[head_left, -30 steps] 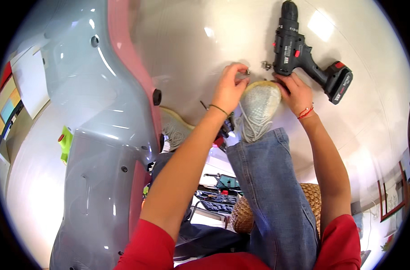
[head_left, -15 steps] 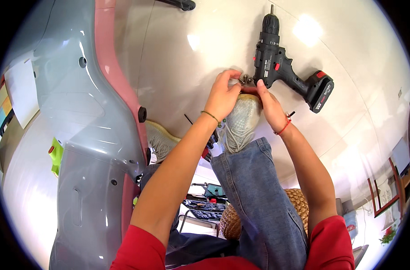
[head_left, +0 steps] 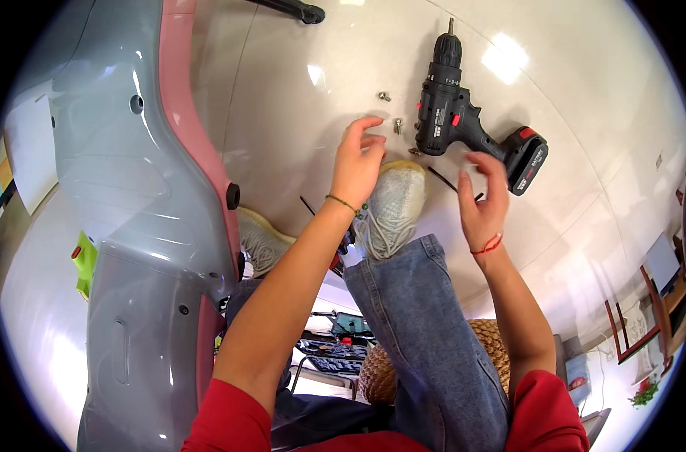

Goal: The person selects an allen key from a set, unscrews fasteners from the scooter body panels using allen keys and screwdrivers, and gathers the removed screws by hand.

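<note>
On the pale tiled floor lie several small metal screws: one screw (head_left: pixel 384 96) farthest out, another screw (head_left: pixel 398 126) just right of my left fingertips, others by the rear of the black cordless drill (head_left: pixel 438 113). My left hand (head_left: pixel 358 162) hovers beside the toe of my light shoe (head_left: pixel 394 200), fingers apart and holding nothing. To the right, my right hand (head_left: pixel 485 200) is slightly blurred, its fingers curved and apart with nothing visible in them. A thin black rod (head_left: pixel 442 178) lies on the floor between the shoe and my right hand, which partly covers its far end.
A large glossy grey body shell (head_left: pixel 143 196) with a pink edge strip (head_left: pixel 181 90) stands along the left. Below are an open tool case (head_left: pixel 332 361) and a woven seat (head_left: pixel 490 343). A black leg (head_left: pixel 298 10) reaches in at the top.
My hands have separated; the right one has moved right and toward me, the left slightly left. The screws now lie apart on the floor and the black rod shows more fully.
</note>
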Demonstrator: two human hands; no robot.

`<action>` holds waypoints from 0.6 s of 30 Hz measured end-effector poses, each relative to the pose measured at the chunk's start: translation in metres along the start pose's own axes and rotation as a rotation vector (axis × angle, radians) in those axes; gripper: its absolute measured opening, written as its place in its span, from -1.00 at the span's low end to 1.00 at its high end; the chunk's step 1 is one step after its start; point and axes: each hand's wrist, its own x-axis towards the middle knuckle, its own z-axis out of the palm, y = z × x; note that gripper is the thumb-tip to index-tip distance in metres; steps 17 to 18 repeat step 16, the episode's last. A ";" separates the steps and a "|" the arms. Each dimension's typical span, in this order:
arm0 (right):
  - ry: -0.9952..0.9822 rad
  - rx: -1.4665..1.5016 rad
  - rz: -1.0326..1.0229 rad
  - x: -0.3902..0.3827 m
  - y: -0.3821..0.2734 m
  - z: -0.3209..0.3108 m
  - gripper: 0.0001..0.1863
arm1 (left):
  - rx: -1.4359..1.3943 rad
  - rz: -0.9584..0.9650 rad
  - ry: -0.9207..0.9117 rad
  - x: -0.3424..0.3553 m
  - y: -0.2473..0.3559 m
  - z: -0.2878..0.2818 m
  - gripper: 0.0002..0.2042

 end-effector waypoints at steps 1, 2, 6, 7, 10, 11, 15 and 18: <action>0.067 -0.190 -0.097 0.007 0.000 -0.006 -0.56 | 0.068 0.050 0.037 0.001 0.001 0.001 -0.64; 0.135 -0.379 -0.194 0.015 0.000 -0.011 -0.50 | 0.137 0.100 0.075 0.003 0.002 0.003 -0.63; -0.119 -0.721 -0.181 0.038 0.007 -0.016 -0.27 | 0.263 0.250 0.135 0.014 0.020 0.014 -0.64; -0.124 -0.710 -0.175 0.043 0.009 -0.010 -0.18 | 0.292 0.236 0.060 0.019 0.020 0.014 -0.65; -0.217 -0.620 -0.047 0.065 0.008 0.000 -0.14 | 0.281 0.216 -0.040 0.020 0.016 0.018 -0.69; -0.228 -0.586 -0.053 0.070 0.008 0.006 -0.12 | 0.243 0.205 -0.067 0.015 0.017 0.017 -0.70; -0.386 0.045 0.175 0.086 0.015 0.021 -0.25 | 0.302 0.367 0.122 -0.018 0.032 -0.011 -0.74; -0.431 0.099 0.158 0.082 0.003 0.047 -0.25 | 0.345 0.351 0.178 -0.032 0.035 -0.036 -0.74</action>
